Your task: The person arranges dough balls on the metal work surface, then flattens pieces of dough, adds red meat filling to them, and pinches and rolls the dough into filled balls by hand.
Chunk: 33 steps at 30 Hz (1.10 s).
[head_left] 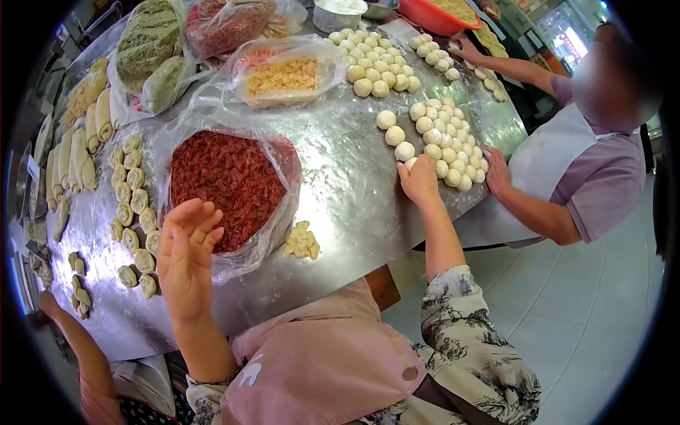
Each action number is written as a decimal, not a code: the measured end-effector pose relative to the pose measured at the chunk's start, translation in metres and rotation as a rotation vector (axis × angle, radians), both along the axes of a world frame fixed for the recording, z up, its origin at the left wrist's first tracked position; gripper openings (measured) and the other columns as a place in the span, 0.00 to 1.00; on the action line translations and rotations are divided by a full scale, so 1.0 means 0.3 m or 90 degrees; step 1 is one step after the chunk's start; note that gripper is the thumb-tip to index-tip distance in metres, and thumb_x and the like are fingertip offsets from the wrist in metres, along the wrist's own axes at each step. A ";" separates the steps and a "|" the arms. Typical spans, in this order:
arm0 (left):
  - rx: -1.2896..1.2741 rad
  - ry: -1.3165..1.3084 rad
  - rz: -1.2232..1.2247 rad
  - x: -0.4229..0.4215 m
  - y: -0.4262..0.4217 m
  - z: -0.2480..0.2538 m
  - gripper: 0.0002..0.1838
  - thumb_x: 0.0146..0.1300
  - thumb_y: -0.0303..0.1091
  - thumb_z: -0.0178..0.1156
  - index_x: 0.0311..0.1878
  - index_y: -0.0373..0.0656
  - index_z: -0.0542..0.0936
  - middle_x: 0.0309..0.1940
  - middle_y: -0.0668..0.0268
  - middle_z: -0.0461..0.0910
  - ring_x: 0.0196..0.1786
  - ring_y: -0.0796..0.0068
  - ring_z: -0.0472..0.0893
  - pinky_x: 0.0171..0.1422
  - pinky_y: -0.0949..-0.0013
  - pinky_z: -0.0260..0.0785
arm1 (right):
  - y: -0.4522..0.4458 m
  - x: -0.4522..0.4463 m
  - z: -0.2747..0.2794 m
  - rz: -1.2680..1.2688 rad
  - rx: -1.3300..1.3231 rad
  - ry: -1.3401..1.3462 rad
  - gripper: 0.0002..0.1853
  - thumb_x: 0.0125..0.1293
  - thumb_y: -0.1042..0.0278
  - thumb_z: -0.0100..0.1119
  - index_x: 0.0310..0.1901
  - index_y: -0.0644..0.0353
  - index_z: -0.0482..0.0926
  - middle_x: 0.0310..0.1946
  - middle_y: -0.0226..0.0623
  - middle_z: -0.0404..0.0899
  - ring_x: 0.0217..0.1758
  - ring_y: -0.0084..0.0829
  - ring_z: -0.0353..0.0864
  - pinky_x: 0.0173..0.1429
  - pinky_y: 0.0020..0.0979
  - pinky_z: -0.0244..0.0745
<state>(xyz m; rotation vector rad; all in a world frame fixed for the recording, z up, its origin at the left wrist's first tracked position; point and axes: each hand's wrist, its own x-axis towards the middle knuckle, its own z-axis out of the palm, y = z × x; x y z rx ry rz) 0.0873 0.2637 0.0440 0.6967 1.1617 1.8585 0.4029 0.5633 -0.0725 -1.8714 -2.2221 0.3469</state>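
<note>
My left hand (pixel 185 251) is raised at the near left edge of a plastic bag of chopped red filling (pixel 223 180), palm up, fingers apart and slightly curled, with nothing in it. My right hand (pixel 419 178) reaches to the near end of a short row of white dough balls (pixel 404 151). Its fingers are closed at a ball there, whose surface is mostly hidden. Beside it lies a larger cluster of white balls (pixel 448 134). A crumbled pale dough lump (pixel 302 241) lies on the metal table (pixel 340 234) between my hands.
A co-worker (pixel 588 156) stands at the right, hands at the balls. Another person's arm (pixel 81 347) is at the lower left. Coiled dough pieces (pixel 131 198) and rolls (pixel 71 159) lie left. Behind are a yellow-filled tray (pixel 283 76), green filling (pixel 149 46) and a red basin (pixel 439 15).
</note>
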 end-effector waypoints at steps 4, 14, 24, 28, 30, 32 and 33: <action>0.006 -0.013 0.044 -0.021 -0.100 -0.009 0.25 0.79 0.43 0.42 0.69 0.35 0.64 0.60 0.56 0.74 0.61 0.64 0.76 0.64 0.64 0.69 | -0.054 0.014 0.093 0.018 0.010 0.011 0.40 0.60 0.55 0.69 0.63 0.76 0.63 0.59 0.63 0.70 0.56 0.50 0.77 0.59 0.42 0.73; -0.503 0.173 0.608 -0.160 -0.591 -0.271 0.22 0.73 0.41 0.55 0.64 0.41 0.72 0.56 0.60 0.77 0.56 0.69 0.77 0.60 0.63 0.68 | -0.416 -0.174 0.238 0.202 -0.141 0.234 0.25 0.62 0.62 0.68 0.58 0.63 0.78 0.46 0.37 0.83 0.31 0.25 0.79 0.40 0.29 0.76; -0.716 0.574 0.516 0.033 -0.514 -0.388 0.20 0.62 0.39 0.67 0.48 0.32 0.74 0.46 0.48 0.74 0.49 0.52 0.74 0.55 0.57 0.68 | -0.385 -0.420 0.400 0.262 -0.204 0.538 0.16 0.71 0.72 0.60 0.58 0.66 0.76 0.42 0.27 0.79 0.40 0.14 0.75 0.44 0.17 0.70; -0.684 0.461 0.476 -0.008 -0.445 -0.362 0.19 0.59 0.36 0.70 0.42 0.36 0.72 0.41 0.53 0.75 0.43 0.57 0.76 0.49 0.59 0.69 | -0.454 -0.624 0.485 0.467 -0.175 0.432 0.19 0.67 0.70 0.63 0.58 0.65 0.77 0.45 0.36 0.81 0.41 0.22 0.80 0.46 0.23 0.76; -0.639 0.362 0.451 -0.013 -0.422 -0.329 0.19 0.58 0.32 0.71 0.41 0.38 0.69 0.37 0.55 0.78 0.37 0.66 0.79 0.41 0.64 0.71 | -0.459 -0.724 0.489 0.610 -0.126 0.259 0.22 0.65 0.62 0.64 0.57 0.65 0.77 0.50 0.45 0.81 0.47 0.36 0.83 0.51 0.33 0.78; -0.612 0.295 0.437 -0.003 -0.421 -0.320 0.19 0.59 0.32 0.70 0.42 0.38 0.68 0.37 0.56 0.79 0.36 0.71 0.80 0.38 0.66 0.71 | -0.450 -0.822 0.431 0.714 -0.102 0.197 0.28 0.64 0.57 0.65 0.60 0.65 0.75 0.61 0.52 0.74 0.65 0.49 0.73 0.69 0.43 0.67; -0.544 0.179 0.441 -0.003 -0.425 -0.316 0.17 0.60 0.30 0.68 0.45 0.37 0.69 0.39 0.57 0.79 0.39 0.71 0.80 0.41 0.67 0.73 | -0.446 -0.872 0.387 0.754 -0.053 0.175 0.29 0.63 0.56 0.65 0.62 0.65 0.74 0.63 0.54 0.72 0.68 0.50 0.70 0.71 0.42 0.65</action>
